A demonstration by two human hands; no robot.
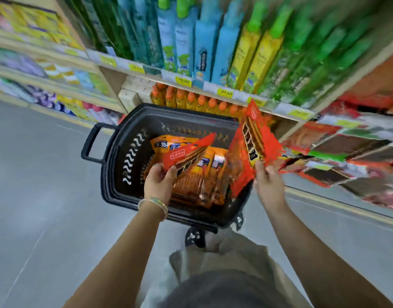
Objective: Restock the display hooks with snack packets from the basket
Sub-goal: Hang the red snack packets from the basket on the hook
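Left hand [157, 182] pinches one red packet [191, 152] by its lower end just above the basket [115, 152]. Right hand [267, 177] pinches a second red packet [253, 134] at its bottom edge, up over the basket's right rim, with orange packets [204, 181] lying inside. They look light, thin, floppy and slick, contents probably crushable, so I'd regrip at the stiff top header and keep the squeeze off the middle.

Bright, even light, faint shadows; strong motion blur on the shelves [210, 86], wide-angle curvature at the edges.
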